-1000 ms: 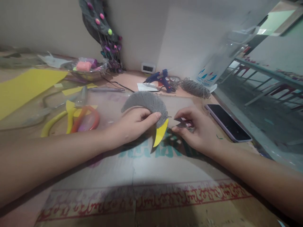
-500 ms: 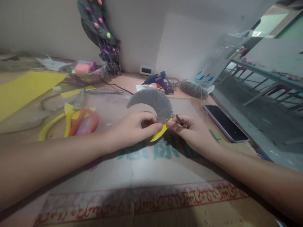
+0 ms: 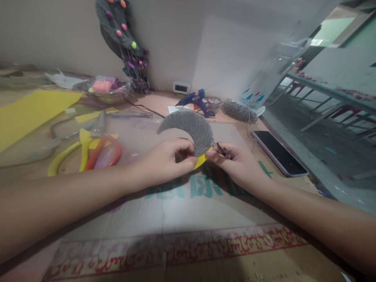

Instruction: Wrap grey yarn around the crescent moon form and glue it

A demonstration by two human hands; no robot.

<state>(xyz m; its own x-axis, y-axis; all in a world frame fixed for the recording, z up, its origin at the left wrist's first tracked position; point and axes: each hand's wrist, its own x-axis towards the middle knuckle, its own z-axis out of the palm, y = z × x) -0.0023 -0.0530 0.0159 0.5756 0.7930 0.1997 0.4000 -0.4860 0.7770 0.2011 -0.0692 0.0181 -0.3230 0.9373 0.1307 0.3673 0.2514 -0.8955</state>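
Note:
Between my hands is a crescent moon (image 3: pixel 196 128), mostly wrapped in grey yarn, its lower tip bare yellow card (image 3: pixel 200 160). My left hand (image 3: pixel 173 158) is closed on this lower end, thumb over the yellow part and fingers curled at the inner curve. At the outer edge, where grey meets yellow, my right hand (image 3: pixel 230 158) pinches with thumb and forefinger. A small dark, pointed thing (image 3: pixel 223 150) sticks out of the right hand's fingers; its kind is unclear. The yellow tip is partly hidden by the left thumb.
Behind the crescent lie a blue glue gun (image 3: pixel 196 101) and a grey yarn skein (image 3: pixel 239 111). A phone (image 3: pixel 279 152) rests at right. Left are scissors with yellow and red handles (image 3: pixel 104 152), a yellow sheet (image 3: pixel 32 113) and a clear bowl (image 3: pixel 107 96). Cardboard (image 3: pixel 147 219) covers the tabletop.
The left thumb and fingers have shifted down over the yellow tip, so less of it shows. The right hand keeps its pinch at nearly the same spot.

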